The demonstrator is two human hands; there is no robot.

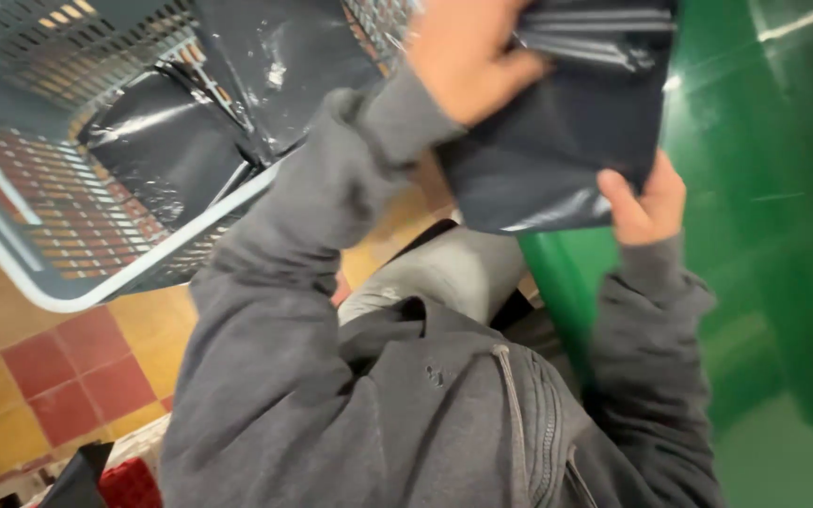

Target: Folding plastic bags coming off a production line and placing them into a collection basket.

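While a dark plastic mailer bag [557, 122] is held up over the green surface [773, 235], its top is gripped by the left hand [468, 56] and its lower corner is pinched by the right hand [646, 202]. More dark bags [171, 141] are seen in the grey mesh basket [39, 226] to the left, above the red and yellow tiled floor [58, 367].

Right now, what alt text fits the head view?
Both hands, left and right, grip a dark plastic bag over a green surface. A grey basket holding more dark bags stands on a red and yellow tiled floor.
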